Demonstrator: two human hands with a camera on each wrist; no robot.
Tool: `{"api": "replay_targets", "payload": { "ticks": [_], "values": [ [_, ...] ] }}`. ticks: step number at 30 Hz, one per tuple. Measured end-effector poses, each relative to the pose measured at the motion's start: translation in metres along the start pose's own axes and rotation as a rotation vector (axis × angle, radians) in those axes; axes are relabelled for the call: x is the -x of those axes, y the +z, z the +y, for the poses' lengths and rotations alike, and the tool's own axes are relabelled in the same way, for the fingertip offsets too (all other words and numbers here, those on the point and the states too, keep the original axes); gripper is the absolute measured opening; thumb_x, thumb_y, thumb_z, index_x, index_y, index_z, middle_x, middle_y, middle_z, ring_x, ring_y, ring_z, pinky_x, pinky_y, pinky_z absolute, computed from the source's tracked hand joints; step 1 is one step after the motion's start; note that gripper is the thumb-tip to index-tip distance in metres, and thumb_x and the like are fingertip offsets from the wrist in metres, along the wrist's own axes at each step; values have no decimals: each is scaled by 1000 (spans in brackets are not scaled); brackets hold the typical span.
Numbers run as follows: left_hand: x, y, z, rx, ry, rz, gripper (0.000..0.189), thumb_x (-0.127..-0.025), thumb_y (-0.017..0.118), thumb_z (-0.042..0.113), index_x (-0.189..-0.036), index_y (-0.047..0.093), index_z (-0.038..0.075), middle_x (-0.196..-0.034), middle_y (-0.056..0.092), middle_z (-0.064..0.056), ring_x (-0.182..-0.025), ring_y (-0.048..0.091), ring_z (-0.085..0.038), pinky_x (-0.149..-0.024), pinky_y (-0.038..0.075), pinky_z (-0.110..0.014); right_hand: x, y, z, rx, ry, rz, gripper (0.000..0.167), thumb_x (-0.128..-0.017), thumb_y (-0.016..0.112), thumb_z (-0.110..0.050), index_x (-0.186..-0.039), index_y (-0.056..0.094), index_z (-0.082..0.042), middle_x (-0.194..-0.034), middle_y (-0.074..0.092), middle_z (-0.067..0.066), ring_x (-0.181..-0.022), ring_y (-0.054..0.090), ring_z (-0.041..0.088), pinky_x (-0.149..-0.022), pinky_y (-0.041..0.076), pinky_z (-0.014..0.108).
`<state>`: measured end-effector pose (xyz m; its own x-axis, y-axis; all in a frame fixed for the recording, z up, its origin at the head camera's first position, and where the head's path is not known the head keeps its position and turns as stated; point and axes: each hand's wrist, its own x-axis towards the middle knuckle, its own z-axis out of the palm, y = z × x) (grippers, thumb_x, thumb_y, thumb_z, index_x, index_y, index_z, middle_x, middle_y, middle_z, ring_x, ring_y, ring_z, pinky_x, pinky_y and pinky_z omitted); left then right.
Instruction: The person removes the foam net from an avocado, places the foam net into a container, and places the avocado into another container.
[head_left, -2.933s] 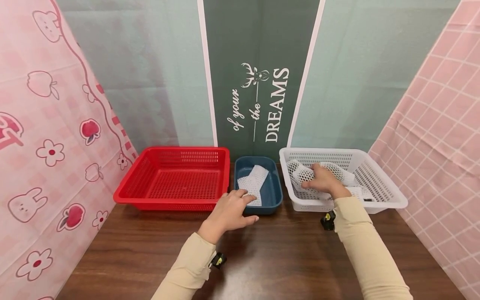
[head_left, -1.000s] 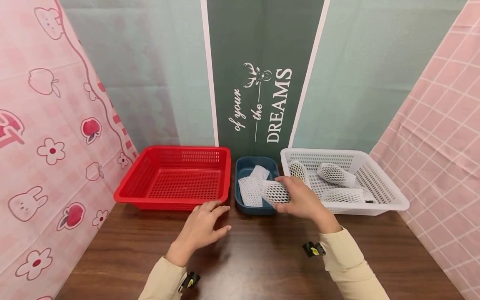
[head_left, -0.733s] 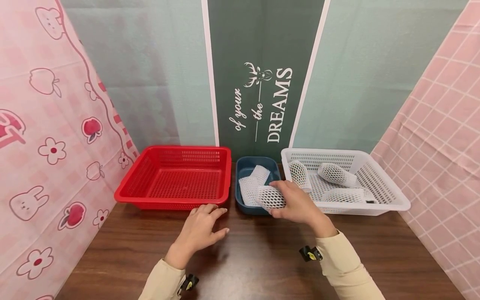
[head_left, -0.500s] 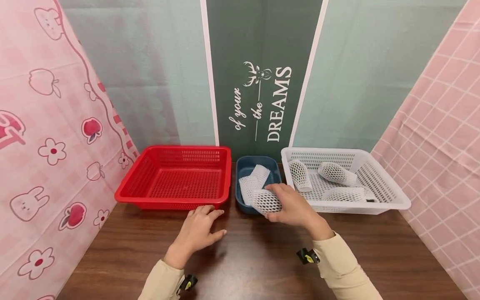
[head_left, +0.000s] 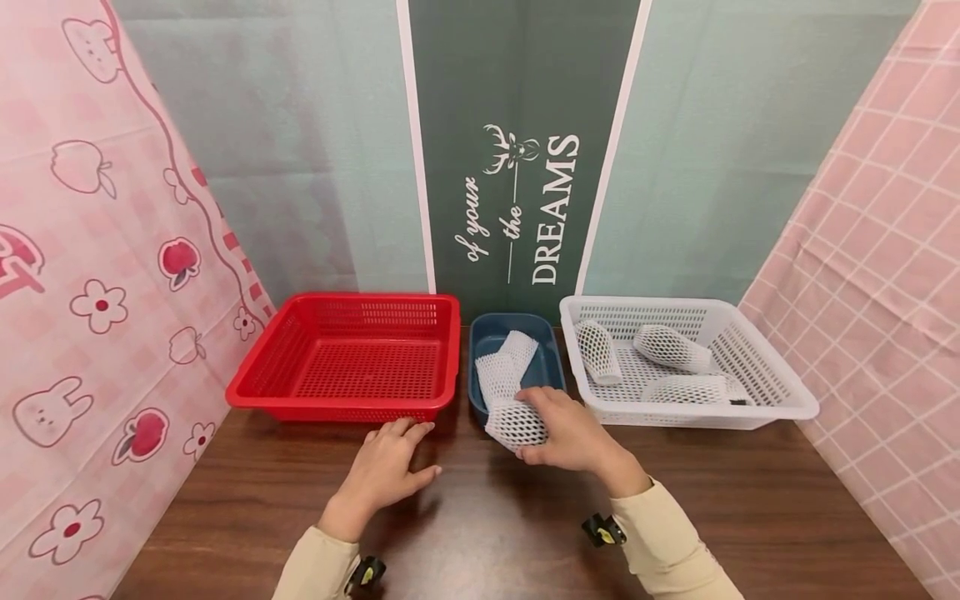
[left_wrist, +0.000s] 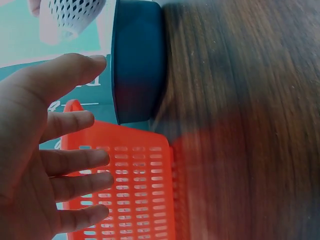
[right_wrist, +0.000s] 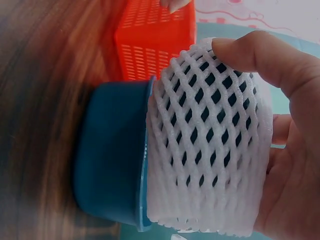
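Beside a red rectangular plastic basket [head_left: 337, 403] sits a smaller blue plastic tub [head_left: 543, 375]. The left hand [head_left: 386, 468] hangs loosely spread; the right hand [head_left: 573, 433] grips, between thumb and fingers, a rounded white foam-netted bundle [head_left: 516, 425] at the tub's near rim.

The net [head_left: 514, 427] in the right hand [head_left: 568, 433] looks like matt, rough foam; the tub [right_wrist: 109, 152] just beyond it, smooth plastic; the table [head_left: 480, 537] below, glossy wood.
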<state>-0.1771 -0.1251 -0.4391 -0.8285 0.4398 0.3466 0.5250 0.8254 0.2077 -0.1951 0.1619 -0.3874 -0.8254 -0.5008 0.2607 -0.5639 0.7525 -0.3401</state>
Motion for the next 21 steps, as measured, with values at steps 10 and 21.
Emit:
{"api": "replay_targets", "payload": {
  "ticks": [10, 21],
  "values": [
    [5, 3, -7, 32, -56, -49, 56, -70, 76, 40, -114, 63, 7, -104, 58, -12, -91, 56, -30, -70, 43, -46, 3, 15, -2, -7, -21, -17, 65, -59, 83, -32, -113, 53, -10, -101, 55, 5, -88, 53, 20, -77, 46, 39],
    [9, 9, -16, 41, -116, -95, 54, -70, 77, 38, -112, 64, 8, -102, 58, -11, -91, 56, -31, -71, 44, -48, 6, 33, -3, -43, -15, -69, 66, -62, 83, -31, -117, 55, -10, -106, 56, 7, -92, 54, 20, -78, 47, 39]
  ]
}}
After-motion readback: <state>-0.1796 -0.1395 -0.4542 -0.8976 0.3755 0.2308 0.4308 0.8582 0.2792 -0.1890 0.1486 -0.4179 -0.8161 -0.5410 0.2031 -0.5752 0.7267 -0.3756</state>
